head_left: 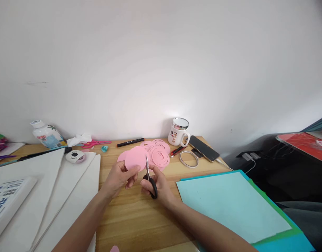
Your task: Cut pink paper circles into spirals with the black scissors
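Note:
My left hand pinches the lower edge of a round piece of pink paper. In my right hand are black-handled scissors, their blades pointing up along the paper's right edge. Whether the blades are parted or closed is hard to make out. Behind the paper lies a loose heap of pink paper rings and discs on the wooden table.
A white mug, a phone and a roll of tape sit at the back right. Blue and green sheets cover the right side, white sheets the left. A black marker lies near the wall.

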The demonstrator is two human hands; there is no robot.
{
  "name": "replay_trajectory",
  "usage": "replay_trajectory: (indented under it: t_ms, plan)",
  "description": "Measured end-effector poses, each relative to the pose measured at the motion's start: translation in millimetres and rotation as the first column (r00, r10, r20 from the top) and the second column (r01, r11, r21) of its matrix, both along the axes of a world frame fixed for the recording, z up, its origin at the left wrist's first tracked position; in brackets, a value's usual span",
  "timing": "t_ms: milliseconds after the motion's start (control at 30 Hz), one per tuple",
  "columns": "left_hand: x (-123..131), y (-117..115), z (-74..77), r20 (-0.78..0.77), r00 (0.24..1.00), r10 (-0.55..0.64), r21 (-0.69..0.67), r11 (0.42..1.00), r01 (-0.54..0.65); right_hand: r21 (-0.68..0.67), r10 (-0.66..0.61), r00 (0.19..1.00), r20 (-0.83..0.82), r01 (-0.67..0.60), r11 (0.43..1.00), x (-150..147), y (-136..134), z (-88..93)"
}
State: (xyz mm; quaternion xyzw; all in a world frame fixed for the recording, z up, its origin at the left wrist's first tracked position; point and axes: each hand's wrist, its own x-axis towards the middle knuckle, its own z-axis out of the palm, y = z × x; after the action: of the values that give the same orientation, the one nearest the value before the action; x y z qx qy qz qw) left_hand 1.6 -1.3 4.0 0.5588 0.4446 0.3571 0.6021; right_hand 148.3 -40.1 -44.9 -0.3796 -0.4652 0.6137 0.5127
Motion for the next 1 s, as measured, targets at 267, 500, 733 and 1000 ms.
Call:
replay_trajectory:
  t_ms: [267,500,733,1000]
  plan:
    - [-2.1,1.7,-8.7,-0.102,0.994,-0.042,0.076,0.996,0.050,0.020,-0.032,0.998,-0.049,0.033,0.999,0.4,0.6,8.7]
    - [-2.5,1.2,-5.7,-0.082,0.996,-0.022,0.088,0.996,0.030,0.032,-0.028,0.999,-0.025,0.029,0.999,2.1,0.7,8.7]
    - [-2.0,1.7,-2.7,-0.076,0.997,-0.002,0.097,0.995,0.010,0.040,-0.034,0.999,0.012,0.034,0.999,2.7,0.6,5.2]
    - [-3.2,2.3,-1.2,-0.029,0.999,0.034,0.078,0.996,-0.031,0.042,-0.026,1.000,0.003,0.026,0.999,2.2,1.9,4.6]
